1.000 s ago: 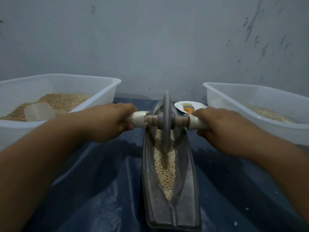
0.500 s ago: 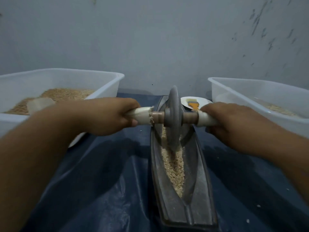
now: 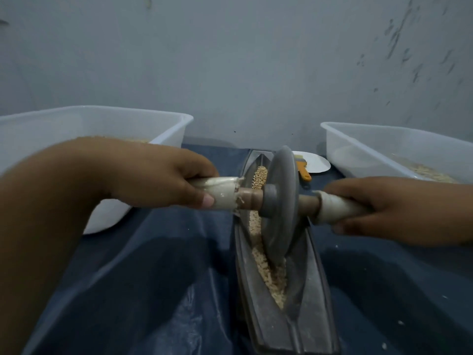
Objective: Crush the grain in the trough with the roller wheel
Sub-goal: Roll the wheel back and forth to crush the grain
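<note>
The crushing stroke is in hand: the roller wheel (image 3: 280, 201) stands on edge in the groove of the long metal trough (image 3: 311, 290), about midway along it, with its rim pressed down into the grain (image 3: 271, 274). The left hand (image 3: 163, 175) curls around the pale left handle (image 3: 221, 193), thumb along the near side, and the right hand (image 3: 389, 208) wraps the pale right handle (image 3: 340, 208) the same way, so both of the 2 hands grip tightly and neither is free. The axle sits tilted, the right end lower and nearer than the left, so the disc leans a little in the channel. Grain lies both ahead of the wheel toward the far tip and behind it toward the near end; the near portion looks finer and paler, which suggests the work is well under way but not finished. The next move calls for even downward pressure from both hands while rolling the wheel along the groove, levelling the axle so that the rim tracks the centre and does not climb a side wall and push grain out onto the blue sheet (image 3: 153, 290)
</note>
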`<state>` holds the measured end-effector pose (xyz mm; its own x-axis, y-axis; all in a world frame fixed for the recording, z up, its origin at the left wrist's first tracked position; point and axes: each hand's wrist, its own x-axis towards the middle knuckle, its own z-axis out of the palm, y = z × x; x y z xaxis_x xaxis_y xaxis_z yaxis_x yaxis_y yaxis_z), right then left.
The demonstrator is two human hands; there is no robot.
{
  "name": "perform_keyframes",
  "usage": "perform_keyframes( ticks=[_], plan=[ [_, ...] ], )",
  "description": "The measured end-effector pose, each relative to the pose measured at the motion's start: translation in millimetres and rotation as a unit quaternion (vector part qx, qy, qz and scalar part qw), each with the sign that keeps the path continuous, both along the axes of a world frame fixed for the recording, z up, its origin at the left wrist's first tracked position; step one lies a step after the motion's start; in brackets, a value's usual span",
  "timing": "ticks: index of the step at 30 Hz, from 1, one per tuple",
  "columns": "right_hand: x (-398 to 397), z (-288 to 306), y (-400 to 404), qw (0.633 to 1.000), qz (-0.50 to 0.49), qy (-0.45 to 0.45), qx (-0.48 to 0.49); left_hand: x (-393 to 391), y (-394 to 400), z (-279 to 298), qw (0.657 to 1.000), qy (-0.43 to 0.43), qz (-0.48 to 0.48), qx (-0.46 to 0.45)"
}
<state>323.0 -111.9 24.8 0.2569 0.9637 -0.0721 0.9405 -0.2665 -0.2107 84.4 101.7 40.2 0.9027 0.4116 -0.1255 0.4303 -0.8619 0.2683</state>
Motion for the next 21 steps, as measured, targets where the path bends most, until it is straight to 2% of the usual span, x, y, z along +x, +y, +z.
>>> perform_keyframes(
  ticks=[3, 5, 7, 11, 13, 15, 17, 19, 21],
  plan=[
    [-0.6, -25.5, 19.6, 0.981, -0.027, -0.11, 0.155, 16.4, 0.0, -15.7, 0.995, -0.073, 0.019, 0.065],
    [-3.6, -31.5, 27.0, 0.967, -0.025, -0.156, 0.199, 23.6, -1.0, -23.2, 0.988, -0.101, 0.016, 0.114],
    [-3.5, -25.0, 22.3, 0.979, -0.019, -0.128, 0.159, 21.8, -1.7, -22.8, 0.99, -0.086, 0.01, 0.115],
    [-1.3, 1.2, -4.1, 1.0, 0.025, -0.001, -0.004, -5.9, -0.5, 3.5, 0.998, 0.009, -0.045, 0.032],
    [-2.2, 10.7, -12.9, 0.995, 0.057, 0.059, -0.064, -15.7, -0.2, 12.6, 0.995, 0.008, -0.092, -0.042],
    [-2.1, 14.6, -14.2, 0.991, 0.062, 0.079, -0.086, -15.6, 2.6, 12.2, 0.991, -0.004, -0.105, -0.082],
    [-1.0, 7.6, -7.7, 0.996, 0.044, 0.058, -0.056, -8.3, 6.2, 6.2, 0.995, -0.021, -0.079, -0.059],
    [-0.9, -8.6, 4.1, 0.999, 0.005, 0.001, 0.037, 1.3, 7.2, -2.4, 0.998, -0.056, -0.038, -0.012],
    [-4.3, -23.9, 16.7, 0.986, -0.024, -0.081, 0.142, 11.0, 6.8, -12.1, 0.994, -0.097, -0.005, 0.043]
  ],
)
